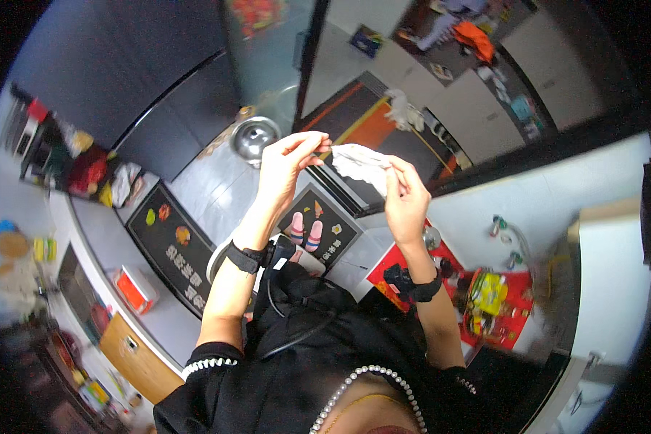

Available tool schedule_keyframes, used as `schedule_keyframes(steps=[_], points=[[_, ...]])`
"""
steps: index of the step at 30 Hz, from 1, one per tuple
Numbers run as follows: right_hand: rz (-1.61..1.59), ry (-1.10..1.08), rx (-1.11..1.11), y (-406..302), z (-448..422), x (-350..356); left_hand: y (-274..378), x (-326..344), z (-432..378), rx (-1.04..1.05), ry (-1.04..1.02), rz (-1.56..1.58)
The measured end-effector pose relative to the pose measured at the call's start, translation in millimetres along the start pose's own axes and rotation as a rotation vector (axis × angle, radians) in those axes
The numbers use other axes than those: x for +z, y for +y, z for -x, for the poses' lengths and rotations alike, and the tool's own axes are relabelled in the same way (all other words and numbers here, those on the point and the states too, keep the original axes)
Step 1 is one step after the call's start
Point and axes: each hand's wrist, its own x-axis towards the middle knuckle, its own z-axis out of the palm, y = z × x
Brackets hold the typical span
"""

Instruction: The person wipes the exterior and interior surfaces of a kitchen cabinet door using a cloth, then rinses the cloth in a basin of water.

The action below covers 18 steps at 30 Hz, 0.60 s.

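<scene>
Both of my arms reach out in front of me in the head view. A crumpled piece of thin white cloth or tissue [358, 163] is stretched between my hands. My right hand [409, 187] pinches its right end between thumb and fingers. At its upper left end, my left hand [293, 160] pinches a small dark thin thing, too small to name, that touches or lies beside the white piece. Each wrist wears a black strap with a small device. Pink slippers [305, 230] stand on a dark mat below.
A steel bowl [255, 136] sits on the floor past my left hand. A curved counter with a wooden cutting board [141, 355] runs along the left. A dark printed mat [173, 244] lies beside it. Packets stand on a red surface [515, 325] at the right. A dark-framed doorway [466, 179] is ahead.
</scene>
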Motion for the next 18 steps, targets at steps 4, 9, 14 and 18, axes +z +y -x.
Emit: schedule_keyframes(steps=[4,9,14,18], points=[[-0.077,-0.111,0.015,3,0,12,-2,-58,12,0.033,0.147,-0.067],[-0.018,-0.271,0.045,14,-4,25,-19,-171,59,0.016,0.536,-0.126],[-0.017,-0.363,0.073,25,-8,35,-38,-221,127,-0.048,0.903,-0.097],[-0.025,-0.420,0.038,7,-8,46,-29,-222,144,-0.049,0.936,-0.127]])
